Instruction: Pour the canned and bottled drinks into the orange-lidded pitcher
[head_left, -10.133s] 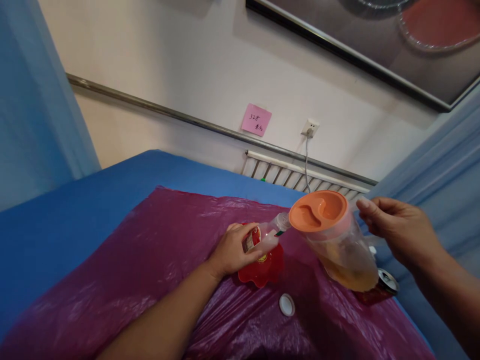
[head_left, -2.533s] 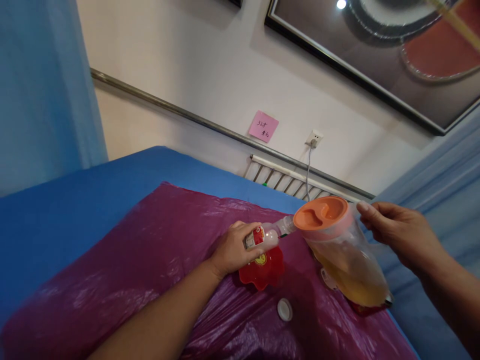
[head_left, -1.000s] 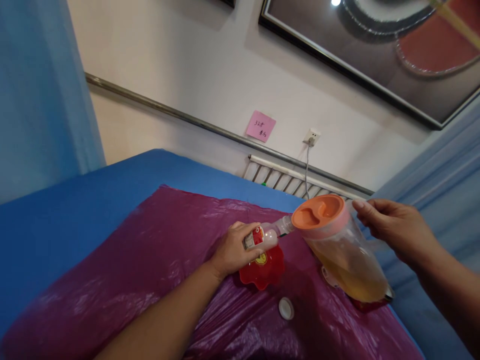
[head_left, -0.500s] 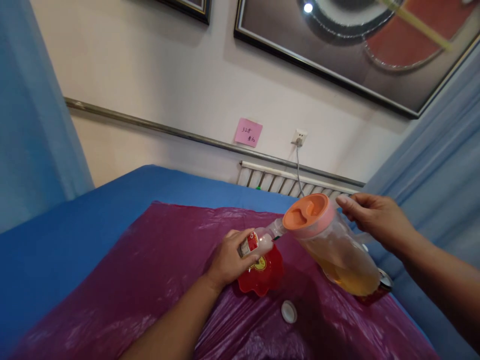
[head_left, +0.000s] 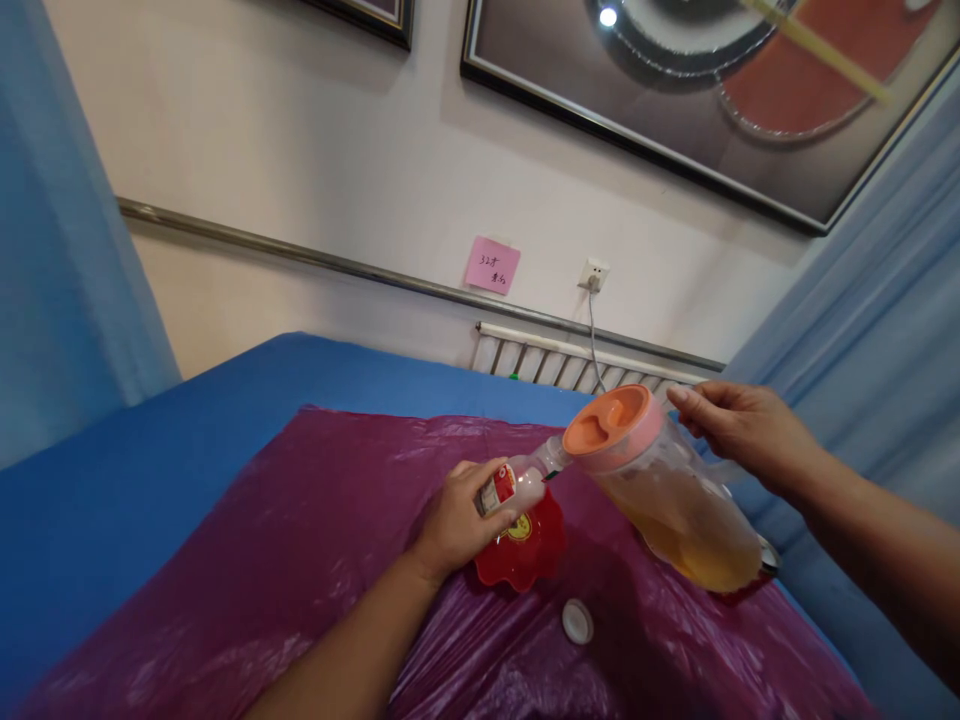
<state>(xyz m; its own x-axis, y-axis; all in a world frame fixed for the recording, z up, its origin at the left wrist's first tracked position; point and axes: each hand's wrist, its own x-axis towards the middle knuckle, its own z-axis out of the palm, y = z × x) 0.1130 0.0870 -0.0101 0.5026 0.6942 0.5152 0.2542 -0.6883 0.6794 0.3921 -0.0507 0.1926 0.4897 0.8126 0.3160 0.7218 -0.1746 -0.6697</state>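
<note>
My left hand (head_left: 457, 520) grips a small clear bottle with a red label (head_left: 517, 485), tilted over a red scalloped bowl (head_left: 525, 555). The bottle's open neck meets the spout of a clear pitcher (head_left: 675, 510) with an orange lid (head_left: 606, 425), half full of amber liquid. My right hand (head_left: 739, 430) holds the pitcher by its handle and tips it toward the bottle. A white bottle cap (head_left: 577, 621) lies loose on the purple plastic sheet (head_left: 300, 540) in front of the bowl.
The purple sheet covers a blue table (head_left: 150, 440). A red can (head_left: 761, 565) lies partly hidden behind the pitcher. Blue curtains hang left and right. On the wall are a rail, a pink note (head_left: 492, 265), a socket with a cable and a radiator.
The view has shifted slightly, with more of the wall showing. Both hands keep the pitcher tipped against the bottle's neck; the liquid level in the pitcher looks about the same.
</note>
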